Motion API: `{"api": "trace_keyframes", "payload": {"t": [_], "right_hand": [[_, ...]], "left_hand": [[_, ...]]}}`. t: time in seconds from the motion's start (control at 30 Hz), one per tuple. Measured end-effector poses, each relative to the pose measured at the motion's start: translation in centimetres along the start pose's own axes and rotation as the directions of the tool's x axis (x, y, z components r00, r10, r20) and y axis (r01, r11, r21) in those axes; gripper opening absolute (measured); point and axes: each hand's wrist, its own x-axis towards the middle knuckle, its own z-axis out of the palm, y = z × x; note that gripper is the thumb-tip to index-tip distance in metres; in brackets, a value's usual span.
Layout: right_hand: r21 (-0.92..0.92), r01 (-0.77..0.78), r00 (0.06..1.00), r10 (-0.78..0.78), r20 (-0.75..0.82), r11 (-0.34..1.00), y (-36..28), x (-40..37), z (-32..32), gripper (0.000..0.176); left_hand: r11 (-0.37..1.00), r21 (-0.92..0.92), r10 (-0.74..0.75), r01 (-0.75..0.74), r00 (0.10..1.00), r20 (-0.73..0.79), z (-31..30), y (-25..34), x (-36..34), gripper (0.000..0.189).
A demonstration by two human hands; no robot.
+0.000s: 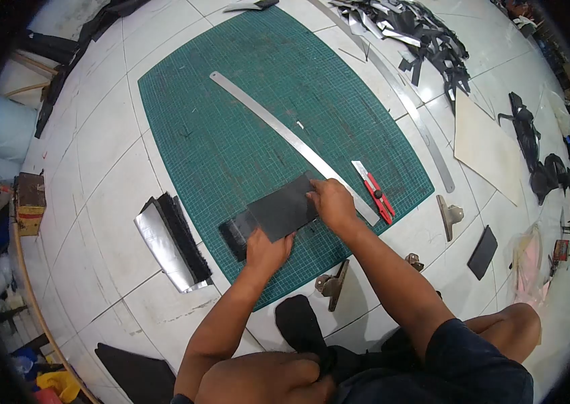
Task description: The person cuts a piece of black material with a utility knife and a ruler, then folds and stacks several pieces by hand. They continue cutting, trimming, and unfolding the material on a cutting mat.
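A dark grey rectangular sheet point(281, 206) lies slanted near the front of the green cutting mat point(191, 128), between my two hands. My left hand point(269, 250) grips its lower edge, fingers wrapped over it. At the upper right end, my right hand point(332, 202) pinches the sheet's corner. A black fuzzy-edged strip point(232, 238) shows from under the sheet's left end. Right beside my right hand, a steel ruler point(278, 128) runs diagonally across the mat. A red utility knife point(376, 194) with its blade out rests just right of the ruler.
Left of the mat sits a stack of silver and black fuzzy pieces point(170, 246). A second steel ruler point(413, 111), a beige sheet point(480, 148) and bulldog clips point(450, 217) lie to the right. Black and silver scraps point(420, 34) are heaped at the back on white tiles.
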Motion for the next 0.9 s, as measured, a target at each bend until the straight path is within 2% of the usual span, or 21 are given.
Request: {"api": "trace_keyframes", "payload": {"t": [0.13, 0.33, 0.47, 0.57, 0.67, 0.77, 0.87, 0.9], "right_hand": [[-0.040, 0.049, 0.999, -0.049, 0.012, 0.998, 0.4, 0.3, 0.1, 0.031], [-0.055, -0.051, 0.998, 0.052, 0.027, 0.997, -0.6, 0.1, 0.1, 0.032], [-0.047, -0.017, 0.999, 0.015, -0.036, 0.999, -0.3, 0.1, 0.4, 0.032], [-0.058, -0.031, 0.999, 0.030, -0.020, 0.998, -0.6, 0.0, 0.3, 0.031], [-0.052, -0.066, 0.997, 0.067, 0.028, 0.996, -1.0, 0.1, -0.2, 0.030], [-0.038, -0.064, 0.998, 0.065, 0.016, 0.997, -0.9, 0.1, -0.2, 0.029], [-0.037, -0.035, 0.999, 0.035, -0.011, 0.999, -0.6, 0.0, 0.1, 0.029], [-0.040, -0.026, 1.000, 0.025, -0.019, 0.999, -0.4, 0.0, 0.3, 0.029]], "left_hand": [[0.999, -0.016, -0.037, 0.038, 0.998, 0.056, -0.2, 0.0, 0.0, 0.023], [0.999, -0.044, -0.020, 0.021, 0.999, 0.033, -0.2, 0.0, 0.2, 0.027], [0.998, -0.064, 0.003, 0.001, 0.998, 0.061, -1.1, 0.2, 0.4, 0.026], [0.994, -0.019, -0.099, 0.107, 0.962, 0.254, -2.5, 0.1, 0.2, 0.027], [0.986, -0.151, -0.078, 0.069, 0.996, -0.051, -1.8, -2.7, -1.4, 0.037], [0.880, -0.232, -0.439, 0.415, 0.896, -0.062, -4.7, -4.5, -2.8, 0.038], [0.951, -0.178, -0.273, 0.253, 0.957, -0.100, -6.3, -4.7, -2.6, 0.037], [0.981, -0.090, -0.175, 0.172, 0.984, -0.031, -6.0, -4.8, -2.8, 0.044]]}}
